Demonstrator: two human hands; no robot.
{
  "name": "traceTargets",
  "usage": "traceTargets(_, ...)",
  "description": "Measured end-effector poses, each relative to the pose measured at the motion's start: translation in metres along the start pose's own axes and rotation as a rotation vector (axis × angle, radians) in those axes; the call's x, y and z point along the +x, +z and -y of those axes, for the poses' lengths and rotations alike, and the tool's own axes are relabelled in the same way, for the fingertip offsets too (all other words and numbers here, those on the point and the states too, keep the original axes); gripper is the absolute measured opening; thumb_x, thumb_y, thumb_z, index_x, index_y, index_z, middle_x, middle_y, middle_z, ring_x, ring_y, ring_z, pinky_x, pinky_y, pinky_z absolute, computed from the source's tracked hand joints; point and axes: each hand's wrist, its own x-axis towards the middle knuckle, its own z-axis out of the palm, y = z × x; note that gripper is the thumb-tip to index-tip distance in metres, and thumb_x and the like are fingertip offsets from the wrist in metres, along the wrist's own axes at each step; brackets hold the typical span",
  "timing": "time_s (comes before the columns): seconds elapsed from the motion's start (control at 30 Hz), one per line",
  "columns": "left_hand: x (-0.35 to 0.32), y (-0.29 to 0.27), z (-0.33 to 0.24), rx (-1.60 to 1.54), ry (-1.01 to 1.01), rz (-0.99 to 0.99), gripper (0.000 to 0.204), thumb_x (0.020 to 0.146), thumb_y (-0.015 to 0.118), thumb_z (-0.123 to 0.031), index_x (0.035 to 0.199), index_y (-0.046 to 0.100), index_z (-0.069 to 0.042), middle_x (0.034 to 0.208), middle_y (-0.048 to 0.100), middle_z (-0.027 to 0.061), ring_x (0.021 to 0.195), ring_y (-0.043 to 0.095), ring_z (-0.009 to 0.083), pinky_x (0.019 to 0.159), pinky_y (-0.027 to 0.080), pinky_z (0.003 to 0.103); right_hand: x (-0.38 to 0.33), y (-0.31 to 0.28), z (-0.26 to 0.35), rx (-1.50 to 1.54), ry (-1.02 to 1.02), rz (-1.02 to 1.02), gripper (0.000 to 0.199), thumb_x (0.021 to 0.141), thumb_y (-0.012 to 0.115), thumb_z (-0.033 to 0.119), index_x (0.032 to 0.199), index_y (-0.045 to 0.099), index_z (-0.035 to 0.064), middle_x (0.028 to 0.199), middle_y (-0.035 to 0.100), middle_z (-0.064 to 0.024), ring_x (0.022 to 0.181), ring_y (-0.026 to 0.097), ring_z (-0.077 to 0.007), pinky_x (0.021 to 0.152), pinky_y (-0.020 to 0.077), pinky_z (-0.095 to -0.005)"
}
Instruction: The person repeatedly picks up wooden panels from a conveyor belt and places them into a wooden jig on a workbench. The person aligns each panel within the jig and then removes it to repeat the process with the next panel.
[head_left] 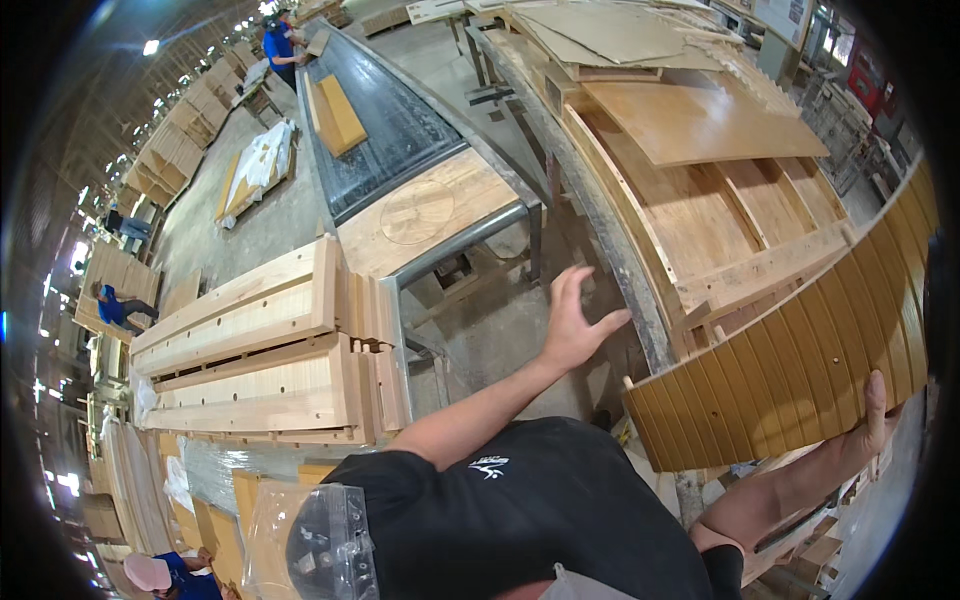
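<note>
My right hand (880,412) grips the lower edge of a grooved brown wooden panel (775,365), thumb on its near face and the other fingers hidden behind it. The panel is tilted, with parallel grooves, a few small holes and a short peg at its left end. My left hand (578,322) reaches forward with fingers and thumb apart, holding nothing, near the long worn rail (625,275) of a bench. On that bench lie a wooden frame with compartments (690,200) and a flat brown board (705,120).
A conveyor with a dark belt (385,120) carries a yellowish wooden piece (335,112). At its near end is a wooden top (430,210). Pale slatted wooden parts (250,350) are stacked to my left. Thin sheets (600,35) lie beyond the frame. Several people in blue work farther off.
</note>
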Motion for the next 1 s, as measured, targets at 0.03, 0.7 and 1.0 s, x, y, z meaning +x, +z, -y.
traceTargets(0.03, -0.017, 0.004, 0.013, 0.008, -0.082, 0.026, 0.076, 0.085, 0.082, -0.039, 0.141, 0.046, -0.001, 0.145, 0.044, 0.0210, 0.133, 0.047, 0.0341, 0.111, 0.040, 0.043, 0.005, -0.005, -0.003, -0.009, -0.001, -0.024, 0.062, 0.085, 0.073, 0.015, 0.138, 0.050, -0.0080, 0.134, 0.058, -0.0225, 0.124, 0.059, -0.0285, 0.108, 0.0452, -0.0376)
traceTargets(0.7, -0.099, 0.131, -0.007, -1.590, -1.420, 0.798, 0.070, 0.086, 0.065, -0.011, 0.150, 0.040, 0.000, 0.148, 0.051, 0.0214, 0.136, 0.051, 0.0378, 0.116, 0.039, 0.054, 0.133, -0.151, -0.209, -0.053, 0.381, -0.109, 0.065, 0.061, 0.072, -0.004, 0.124, 0.059, -0.0053, 0.108, 0.069, -0.0144, 0.100, 0.066, -0.0284, 0.090, 0.0542, -0.0383)
traceTargets(1.0, -0.066, 0.197, -0.043, -1.527, -1.335, 0.780, 0.065, 0.085, 0.068, -0.006, 0.146, 0.045, 0.001, 0.142, 0.057, 0.0184, 0.133, 0.054, 0.0340, 0.114, 0.043, 0.051, 0.213, -0.191, -0.314, -0.035, 0.548, -0.184, 0.047, 0.062, 0.068, -0.012, 0.108, 0.061, -0.0081, 0.102, 0.070, -0.0174, 0.093, 0.068, -0.0286, 0.085, 0.0551, -0.0384)
